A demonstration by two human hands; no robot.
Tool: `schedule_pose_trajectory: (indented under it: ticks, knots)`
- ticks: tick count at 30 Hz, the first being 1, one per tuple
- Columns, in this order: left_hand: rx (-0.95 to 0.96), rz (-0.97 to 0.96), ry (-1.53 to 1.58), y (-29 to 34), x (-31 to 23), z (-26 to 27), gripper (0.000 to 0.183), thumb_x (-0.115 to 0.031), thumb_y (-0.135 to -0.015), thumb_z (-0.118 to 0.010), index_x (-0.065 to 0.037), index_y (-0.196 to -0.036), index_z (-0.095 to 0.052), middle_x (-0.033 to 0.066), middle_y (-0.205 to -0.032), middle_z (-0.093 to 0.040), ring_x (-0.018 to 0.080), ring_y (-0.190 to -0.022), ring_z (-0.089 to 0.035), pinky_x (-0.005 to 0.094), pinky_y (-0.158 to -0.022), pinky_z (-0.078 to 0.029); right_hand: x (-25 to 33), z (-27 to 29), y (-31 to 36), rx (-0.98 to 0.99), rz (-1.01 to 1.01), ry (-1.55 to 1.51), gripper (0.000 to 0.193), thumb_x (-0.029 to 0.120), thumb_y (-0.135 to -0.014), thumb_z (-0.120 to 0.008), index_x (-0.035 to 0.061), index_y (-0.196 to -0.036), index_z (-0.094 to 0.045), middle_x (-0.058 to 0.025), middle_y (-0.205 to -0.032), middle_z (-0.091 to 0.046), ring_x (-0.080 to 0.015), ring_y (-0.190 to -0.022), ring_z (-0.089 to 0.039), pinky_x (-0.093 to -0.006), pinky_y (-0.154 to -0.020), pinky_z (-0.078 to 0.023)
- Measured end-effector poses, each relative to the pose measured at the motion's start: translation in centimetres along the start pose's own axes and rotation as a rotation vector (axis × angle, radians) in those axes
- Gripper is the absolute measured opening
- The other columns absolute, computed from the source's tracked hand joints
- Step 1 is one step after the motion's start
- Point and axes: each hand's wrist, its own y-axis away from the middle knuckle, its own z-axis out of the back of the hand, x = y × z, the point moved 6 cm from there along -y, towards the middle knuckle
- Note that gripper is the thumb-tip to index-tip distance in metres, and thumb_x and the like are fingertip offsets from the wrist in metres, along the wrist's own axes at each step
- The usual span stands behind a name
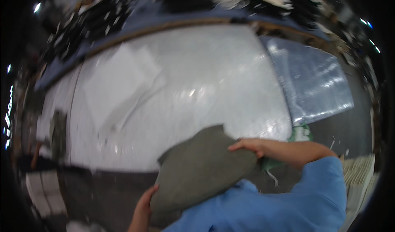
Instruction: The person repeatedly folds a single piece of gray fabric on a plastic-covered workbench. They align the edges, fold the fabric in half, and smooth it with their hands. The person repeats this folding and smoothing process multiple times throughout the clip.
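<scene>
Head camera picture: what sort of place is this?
It looks like a clothing workshop or packing room, though the picture is blurry. There's a big white worktable, a grey-green cloth in the person's hands, and shiny plastic on the right.

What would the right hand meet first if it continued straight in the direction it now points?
The flat olive-green fabric piece, whose edge the right hand holds: the hand points leftward across it. Depth is unclear, so it might pass just above.
</scene>
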Motion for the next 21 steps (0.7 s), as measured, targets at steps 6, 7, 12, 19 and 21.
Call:
schedule_pose_trajectory:
  ticks: [6,7,12,19,21]
  knots:
    - [-0.053,0.118,-0.106,-6.5,1.5,2.0,0.068,-0.045,-0.096,-0.071,0.006,-0.140,-0.057,0.0206,-0.133,-0.066,0.0307,-0.119,-0.067,0.0429,-0.101,-0.054,1.9,0.4,-2.8,-0.288,-0.194,0.287,0.072,0.045,-0.092,-0.077,-0.0028,-0.142,-0.056,-0.0236,-0.139,-0.062,-0.0333,-0.122,-0.066,-0.0474,-0.104,-0.053]
    - [-0.078,0.131,-0.120,-7.0,1.0,1.9,0.070,-0.046,-0.096,-0.071,0.007,-0.140,-0.057,0.0212,-0.134,-0.066,0.0310,-0.119,-0.067,0.0429,-0.101,-0.054,2.3,0.8,-3.1,-0.305,-0.221,0.323,0.074,0.046,-0.092,-0.077,-0.0032,-0.142,-0.056,-0.0243,-0.139,-0.061,-0.0342,-0.121,-0.066,-0.0484,-0.104,-0.053]
    - [-0.196,0.206,-0.220,-10.2,-0.6,2.3,0.074,-0.047,-0.096,-0.071,0.010,-0.140,-0.055,0.0232,-0.134,-0.065,0.0331,-0.119,-0.067,0.0441,-0.100,-0.053,4.4,1.5,-5.1,-0.351,-0.301,0.470,0.085,0.054,-0.090,-0.076,-0.0070,-0.144,-0.053,-0.0267,-0.141,-0.059,-0.0369,-0.124,-0.064,-0.0503,-0.105,-0.051]
    - [-0.255,0.279,-0.216,-15.1,-1.9,3.3,0.078,-0.047,-0.096,-0.073,0.014,-0.140,-0.053,0.0254,-0.133,-0.065,0.0351,-0.118,-0.067,0.0469,-0.098,-0.054,6.9,2.6,-9.8,-0.442,-0.384,0.645,0.096,0.068,-0.089,-0.069,-0.0098,-0.142,-0.054,-0.0274,-0.140,-0.060,-0.0373,-0.127,-0.063,-0.0496,-0.106,-0.050]
    - [-0.268,0.269,-0.268,-17.4,-2.7,3.9,0.076,-0.047,-0.095,-0.073,0.012,-0.139,-0.054,0.0249,-0.131,-0.066,0.0345,-0.116,-0.068,0.0463,-0.097,-0.055,7.4,3.1,-11.4,-0.425,-0.407,0.695,0.094,0.073,-0.091,-0.062,-0.0072,-0.140,-0.058,-0.0257,-0.140,-0.061,-0.0361,-0.127,-0.063,-0.0489,-0.106,-0.049]
